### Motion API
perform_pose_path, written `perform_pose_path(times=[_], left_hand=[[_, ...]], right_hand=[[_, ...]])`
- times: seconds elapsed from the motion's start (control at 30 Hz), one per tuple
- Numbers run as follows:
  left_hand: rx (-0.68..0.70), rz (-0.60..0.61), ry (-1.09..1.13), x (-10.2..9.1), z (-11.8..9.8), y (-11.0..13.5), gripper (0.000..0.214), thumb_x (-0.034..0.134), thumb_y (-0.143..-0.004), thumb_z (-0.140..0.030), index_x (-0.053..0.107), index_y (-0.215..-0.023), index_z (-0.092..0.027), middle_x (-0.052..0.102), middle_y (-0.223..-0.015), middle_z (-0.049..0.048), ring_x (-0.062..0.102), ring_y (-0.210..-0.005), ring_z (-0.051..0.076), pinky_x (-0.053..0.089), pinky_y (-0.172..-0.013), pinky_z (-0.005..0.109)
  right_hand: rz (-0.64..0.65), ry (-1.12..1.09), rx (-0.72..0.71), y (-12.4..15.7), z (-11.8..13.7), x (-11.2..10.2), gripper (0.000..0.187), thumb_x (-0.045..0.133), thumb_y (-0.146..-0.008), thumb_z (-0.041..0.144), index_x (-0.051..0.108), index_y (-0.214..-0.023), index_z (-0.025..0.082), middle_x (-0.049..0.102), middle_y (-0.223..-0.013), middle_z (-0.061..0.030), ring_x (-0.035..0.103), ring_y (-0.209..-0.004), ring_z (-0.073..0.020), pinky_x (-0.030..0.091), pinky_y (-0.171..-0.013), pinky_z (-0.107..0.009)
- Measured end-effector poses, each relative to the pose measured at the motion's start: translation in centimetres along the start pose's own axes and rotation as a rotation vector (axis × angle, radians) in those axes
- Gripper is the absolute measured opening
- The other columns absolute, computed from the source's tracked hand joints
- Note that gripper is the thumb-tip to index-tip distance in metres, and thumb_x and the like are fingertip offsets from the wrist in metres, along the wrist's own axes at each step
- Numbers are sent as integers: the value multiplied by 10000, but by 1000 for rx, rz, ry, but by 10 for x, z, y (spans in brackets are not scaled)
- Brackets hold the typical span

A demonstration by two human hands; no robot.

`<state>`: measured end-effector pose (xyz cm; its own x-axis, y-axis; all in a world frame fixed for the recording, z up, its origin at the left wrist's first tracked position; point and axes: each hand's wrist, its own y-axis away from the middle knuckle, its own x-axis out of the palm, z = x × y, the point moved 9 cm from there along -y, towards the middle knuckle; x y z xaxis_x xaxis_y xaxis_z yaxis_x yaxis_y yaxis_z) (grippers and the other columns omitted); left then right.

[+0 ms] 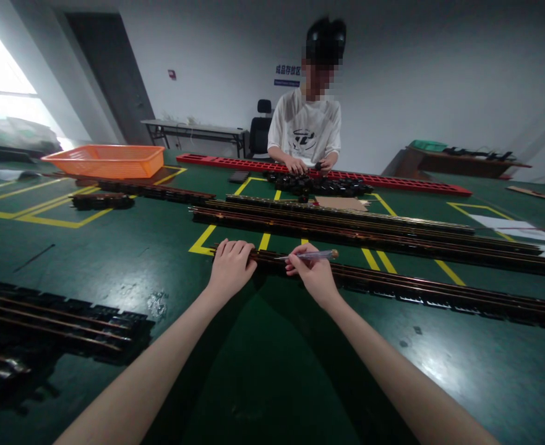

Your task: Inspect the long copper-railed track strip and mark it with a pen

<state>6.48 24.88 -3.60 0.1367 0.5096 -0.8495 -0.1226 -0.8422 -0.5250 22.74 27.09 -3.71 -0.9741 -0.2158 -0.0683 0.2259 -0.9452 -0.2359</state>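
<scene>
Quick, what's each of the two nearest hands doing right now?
Left hand: closed over the strip near its end.
Right hand: closed, holding a screwdriver.

Left hand (pixel 232 261) — clasping black rail (pixel 416 287) near its end | right hand (pixel 313 272) — holding screwdriver (pixel 317 254), tip at rail | orange basket (pixel 109 167) beyond

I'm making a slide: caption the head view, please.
Left hand on a long dark strip, right hand holding a screwdriver-like tool, over a green table.
</scene>
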Motion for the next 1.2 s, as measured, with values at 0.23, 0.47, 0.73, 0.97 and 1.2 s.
perform_pose_path(times=[0.23,0.47,0.73,0.97,1.2], left_hand=[[8,12,-9,0,1,0,241,467,-857,-270,608,-1026,-173,658,-1024,82,562,-976,262,387,-965,452],[25,3,-28,1,1,0,224,448,-864,-235,601,-1022,-188,653,-1022,73,558,-966,253,398,-941,439],[28,27,-42,3,2,1,232,434,-878,-240,597,-1032,-178,644,-1035,82,549,-969,256,395,-937,436],[20,34,-33,3,2,1,252,406,-888,-236,593,-1048,-181,643,-1054,86,544,-989,263,379,-951,444],[20,33,-55,4,1,1,252,412,-891,-233,597,-1050,-171,647,-1056,84,546,-984,261,373,-955,436]], right_hand=[[2,8,-45,2,-2,-9,190,645,-775,354,562,-784,184,626,-721,-3,644,-646,-132,587,-567,-277],[-2,56,-120,7,1,-13,251,639,-782,431,568,-795,191,625,-746,-15,643,-673,-149,592,-537,-291],[-53,62,-157,10,-1,-17,192,622,-814,368,555,-803,188,616,-753,-14,626,-648,-131,560,-509,-250],[-80,82,-145,12,1,-19,165,604,-824,337,547,-804,185,610,-735,-9,619,-618,-127,551,-494,-242],[-128,79,-161,13,1,-23,170,600,-819,336,529,-786,184,611,-698,-5,612,-578,-122,549,-474,-237]])
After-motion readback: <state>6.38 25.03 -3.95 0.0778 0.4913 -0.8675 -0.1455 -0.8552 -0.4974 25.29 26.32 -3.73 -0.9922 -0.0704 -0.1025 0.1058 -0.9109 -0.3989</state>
